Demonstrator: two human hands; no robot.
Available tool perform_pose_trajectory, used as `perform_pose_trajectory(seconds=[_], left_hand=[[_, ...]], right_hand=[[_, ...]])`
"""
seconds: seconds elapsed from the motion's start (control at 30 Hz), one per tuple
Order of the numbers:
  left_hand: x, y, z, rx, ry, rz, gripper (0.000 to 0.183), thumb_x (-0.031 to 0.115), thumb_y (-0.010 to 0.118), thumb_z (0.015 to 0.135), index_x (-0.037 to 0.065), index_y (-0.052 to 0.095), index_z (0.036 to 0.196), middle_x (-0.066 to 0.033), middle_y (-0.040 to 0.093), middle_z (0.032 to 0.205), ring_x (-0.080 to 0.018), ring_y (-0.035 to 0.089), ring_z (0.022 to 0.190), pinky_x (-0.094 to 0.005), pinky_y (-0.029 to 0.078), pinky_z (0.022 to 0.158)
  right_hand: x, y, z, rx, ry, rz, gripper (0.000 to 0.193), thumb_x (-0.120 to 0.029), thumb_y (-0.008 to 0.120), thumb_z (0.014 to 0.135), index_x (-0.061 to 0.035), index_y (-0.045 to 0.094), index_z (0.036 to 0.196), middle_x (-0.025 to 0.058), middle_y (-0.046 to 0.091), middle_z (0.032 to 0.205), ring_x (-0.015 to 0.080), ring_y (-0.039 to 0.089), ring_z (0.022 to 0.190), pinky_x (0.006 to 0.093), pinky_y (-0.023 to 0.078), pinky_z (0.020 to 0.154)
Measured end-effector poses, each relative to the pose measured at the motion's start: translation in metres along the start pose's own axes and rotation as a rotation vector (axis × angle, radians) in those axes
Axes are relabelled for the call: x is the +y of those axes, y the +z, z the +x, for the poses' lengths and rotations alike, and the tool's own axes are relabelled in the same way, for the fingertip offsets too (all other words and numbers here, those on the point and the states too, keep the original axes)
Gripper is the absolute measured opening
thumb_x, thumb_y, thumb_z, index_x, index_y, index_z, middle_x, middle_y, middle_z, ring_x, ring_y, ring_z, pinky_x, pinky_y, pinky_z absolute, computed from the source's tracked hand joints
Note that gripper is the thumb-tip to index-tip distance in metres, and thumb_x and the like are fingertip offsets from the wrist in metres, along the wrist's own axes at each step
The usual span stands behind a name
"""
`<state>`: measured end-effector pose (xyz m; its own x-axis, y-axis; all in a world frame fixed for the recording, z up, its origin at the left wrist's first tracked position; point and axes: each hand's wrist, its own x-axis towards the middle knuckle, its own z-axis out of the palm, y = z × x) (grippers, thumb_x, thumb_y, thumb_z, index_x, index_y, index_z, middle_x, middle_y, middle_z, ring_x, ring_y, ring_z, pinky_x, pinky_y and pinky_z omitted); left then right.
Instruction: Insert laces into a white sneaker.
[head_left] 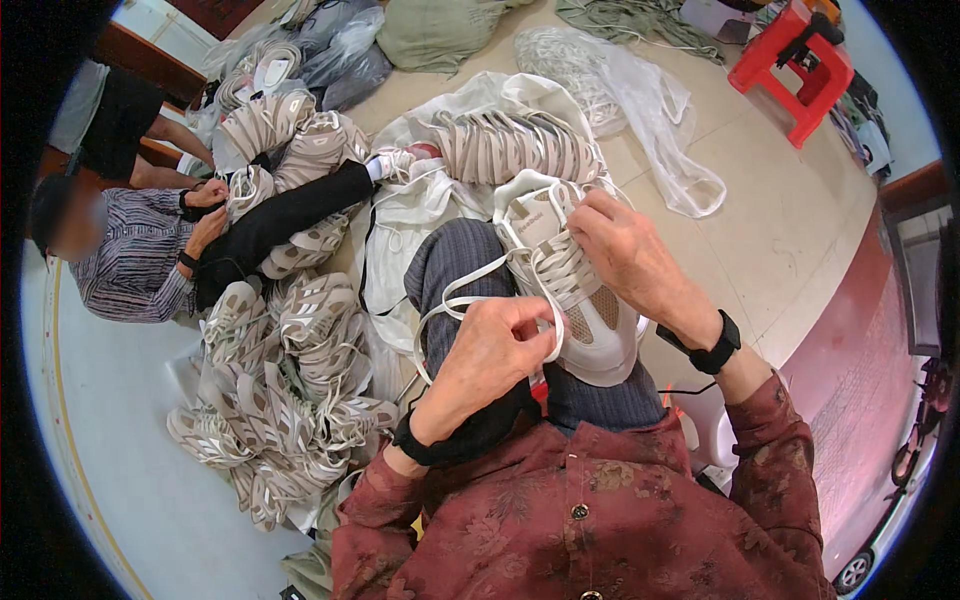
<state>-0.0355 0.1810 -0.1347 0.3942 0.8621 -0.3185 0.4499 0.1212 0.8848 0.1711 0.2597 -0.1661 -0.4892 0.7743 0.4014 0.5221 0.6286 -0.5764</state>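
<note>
A beige-and-white sneaker (605, 345) rests across my knees, its toe toward me and its padded tongue (535, 215) at the far end. White lacing criss-crosses its front. My left hand (480, 350) is closed beside the toe, thumb and forefinger pinching the white shoelace (480, 274), which loops out loosely to the left. On the shoe's right side, my right hand (635, 255) has its fingers bent over the upper eyelet edge. Whether lace lies under those fingertips is hidden. Each wrist wears a black band.
Beyond my knees a row of similar sneakers (515, 148) lies on white cloth. More sneakers (290, 400) are heaped at left, near a seated co-worker (140, 240) handling another shoe. A clear plastic bag (650, 110), green sack (440, 30) and red stool (795, 75) stand farther off.
</note>
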Motion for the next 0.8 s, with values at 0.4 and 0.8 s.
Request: perform_pose_trajectory(seconds=[0.4,0.8], left_hand=[[-0.019,0.018,0.031,0.517,0.044,0.342,0.020,0.017,0.066,0.084,-0.001,0.061,0.078,-0.0181,0.062,0.064,-0.0373,0.064,0.063,-0.0452,0.048,0.059],[-0.022,0.004,0.028,0.676,0.137,0.423,0.008,0.008,0.062,0.085,0.004,0.056,0.080,-0.0175,0.062,0.071,-0.0400,0.063,0.069,-0.0489,0.048,0.062]], right_hand=[[-0.002,0.003,-0.002,0.068,0.025,0.087,0.012,0.007,0.061,0.083,0.0028,0.060,0.094,0.0176,0.059,0.087,0.0386,0.060,0.077,0.0426,0.048,0.066],[0.034,-0.021,-0.015,0.166,0.148,-0.012,0.016,0.007,0.055,0.079,0.0014,0.058,0.093,0.0200,0.059,0.090,0.0412,0.061,0.080,0.0452,0.049,0.070]])
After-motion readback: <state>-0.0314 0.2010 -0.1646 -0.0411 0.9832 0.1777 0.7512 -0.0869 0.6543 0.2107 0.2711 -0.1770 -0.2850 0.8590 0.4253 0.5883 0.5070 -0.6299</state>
